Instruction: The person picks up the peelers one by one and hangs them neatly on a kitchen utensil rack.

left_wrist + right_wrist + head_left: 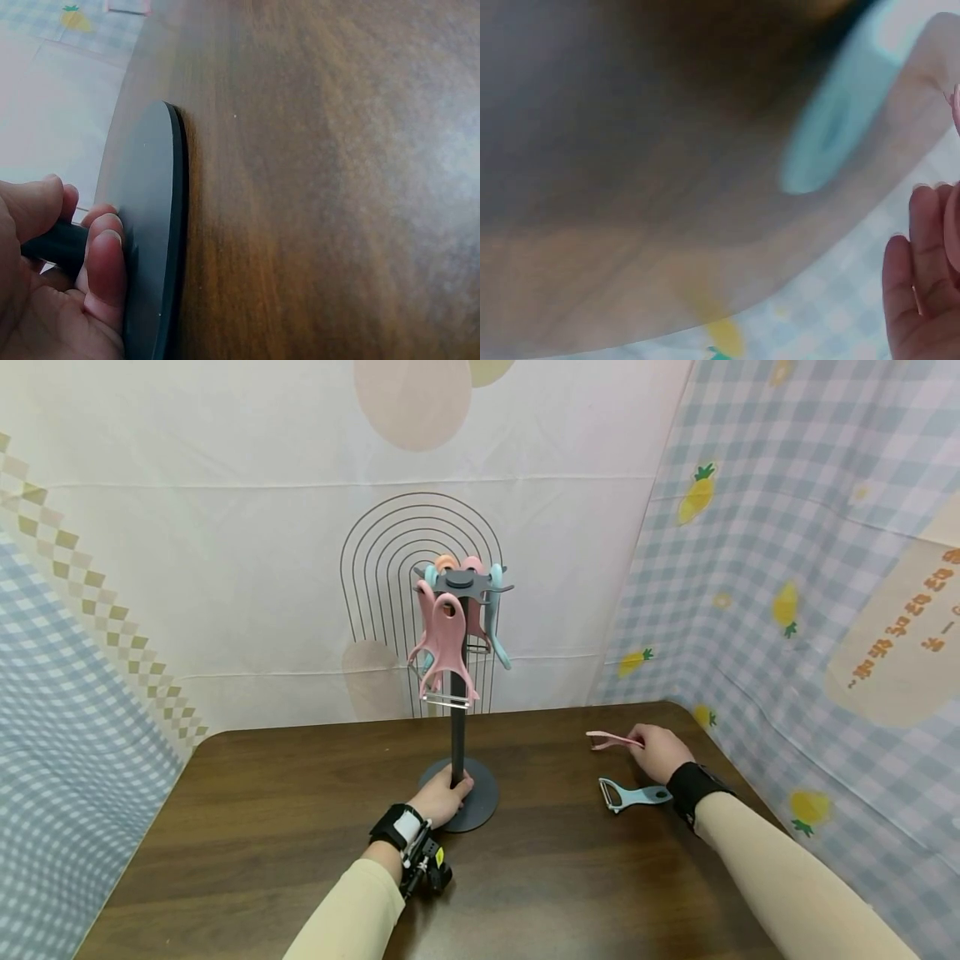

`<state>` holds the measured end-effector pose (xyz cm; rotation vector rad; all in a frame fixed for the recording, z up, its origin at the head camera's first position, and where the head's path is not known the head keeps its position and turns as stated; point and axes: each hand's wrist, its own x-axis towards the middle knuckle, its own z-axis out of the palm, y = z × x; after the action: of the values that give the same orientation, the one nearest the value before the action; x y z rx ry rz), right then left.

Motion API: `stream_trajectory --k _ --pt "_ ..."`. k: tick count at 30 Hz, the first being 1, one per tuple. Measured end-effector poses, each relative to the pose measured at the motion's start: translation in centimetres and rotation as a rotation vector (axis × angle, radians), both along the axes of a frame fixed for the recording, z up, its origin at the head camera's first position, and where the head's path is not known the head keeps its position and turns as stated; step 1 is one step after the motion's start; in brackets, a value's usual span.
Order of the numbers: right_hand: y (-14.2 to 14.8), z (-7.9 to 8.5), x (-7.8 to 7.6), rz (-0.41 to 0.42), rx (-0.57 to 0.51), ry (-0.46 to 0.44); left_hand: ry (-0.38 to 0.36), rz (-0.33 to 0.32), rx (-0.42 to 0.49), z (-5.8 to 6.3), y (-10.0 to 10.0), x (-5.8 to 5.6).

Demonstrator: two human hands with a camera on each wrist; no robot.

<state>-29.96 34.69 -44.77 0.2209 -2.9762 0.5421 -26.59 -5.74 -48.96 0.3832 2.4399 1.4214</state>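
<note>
My left hand [441, 797] grips the black post [458, 735] of a hanging stand low down, just above its round base [483, 789]. The left wrist view shows the fingers [105, 274] curled round the post beside the base disc [154, 217]. Pink peelers [450, 639] and light blue peelers [493, 610] hang from hooks on the stand's top [459, 580]. At the right, my right hand [660, 752] holds a pink peeler [617, 740] by its handle, blade end pointing left. Just in front of that hand lies a light blue peeler [637, 795], whose handle blurs in the right wrist view.
The brown wooden table [300, 810] has rounded far corners. A white patterned cloth [225, 568] hangs behind it, with blue checked cloth [750, 568] along the right side and more at the left. Black straps with a camera [431, 864] sit on the left wrist.
</note>
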Motion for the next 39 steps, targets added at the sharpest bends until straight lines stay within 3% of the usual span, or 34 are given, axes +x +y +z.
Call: stream_trajectory --k 14,25,32,39 --pt "-4.2 1.5 -0.1 0.148 -0.111 0.06 0.0 0.007 -0.001 0.2 0.0 0.1" --pt "-5.7 2.1 0.2 0.081 -0.187 0.085 0.0 0.004 0.0 0.5 -0.1 0.4" --pt "-6.0 2.3 0.0 0.092 -0.212 0.128 -0.006 0.001 0.002 0.6 0.0 0.3" --pt "-6.8 4.1 0.2 0.105 -0.236 0.134 -0.01 -0.002 0.008 0.7 -0.1 0.4"
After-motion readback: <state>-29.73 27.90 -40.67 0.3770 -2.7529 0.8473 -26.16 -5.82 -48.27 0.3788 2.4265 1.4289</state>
